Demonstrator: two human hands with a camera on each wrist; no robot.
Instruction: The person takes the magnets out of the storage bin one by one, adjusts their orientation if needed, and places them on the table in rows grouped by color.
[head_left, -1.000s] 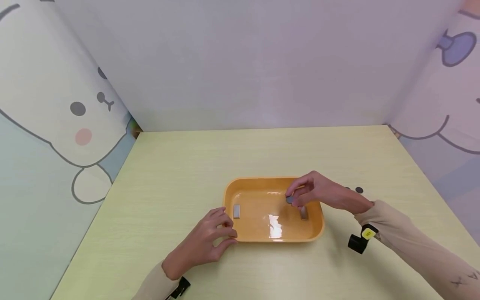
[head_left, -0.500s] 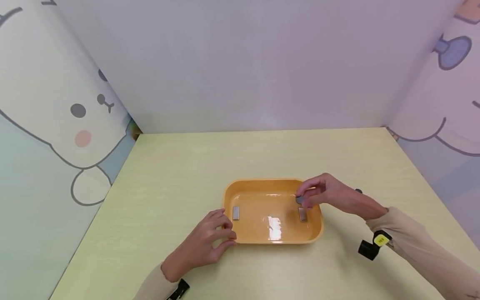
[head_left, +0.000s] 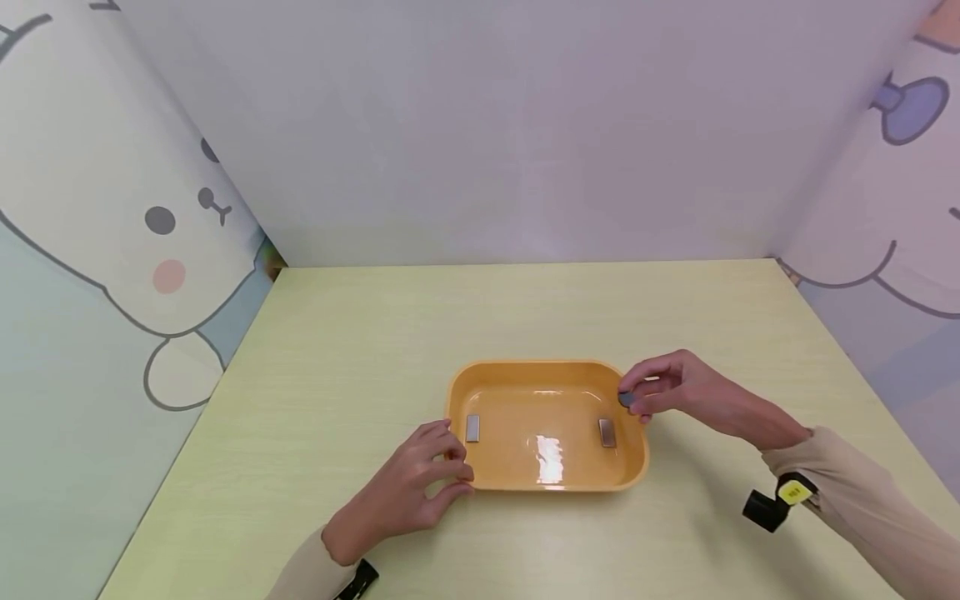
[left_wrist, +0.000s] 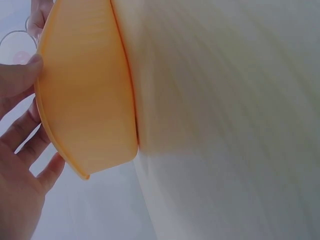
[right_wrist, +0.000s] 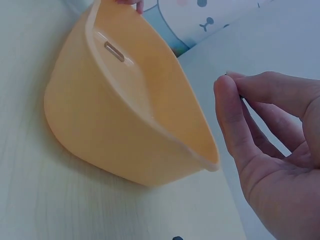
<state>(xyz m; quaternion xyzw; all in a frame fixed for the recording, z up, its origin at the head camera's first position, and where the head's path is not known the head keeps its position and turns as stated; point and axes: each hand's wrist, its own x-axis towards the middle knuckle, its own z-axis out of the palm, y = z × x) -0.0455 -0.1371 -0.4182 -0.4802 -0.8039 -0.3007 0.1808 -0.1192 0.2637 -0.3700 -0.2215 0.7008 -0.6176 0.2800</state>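
Observation:
My left hand (head_left: 423, 479) grips the front left corner of a shallow orange plastic basin (head_left: 540, 487); in the left wrist view the thumb lies on the rim's outer side. Thumb and fingertips of my right hand (head_left: 671, 392) pinch a small dark round disc (head_left: 626, 399) at the basin's right rim. In the right wrist view the right hand (right_wrist: 270, 120) almost covers the disc, and only a dark sliver shows. Inside the basin are two small silvery rectangles, a left one (head_left: 472, 428) and a right one (head_left: 607, 432).
The basin stands on a pale wooden table (head_left: 360, 333). Behind it rises a plain light wall (head_left: 487, 133), with cartoon-printed panels at both sides. A small dark thing (right_wrist: 177, 238) shows at the bottom edge of the right wrist view.
My right hand has moved right with the disc, from over the basin's inside to its right rim. Dark discs on the table beyond the right arm are now hidden. The left hand stays put.

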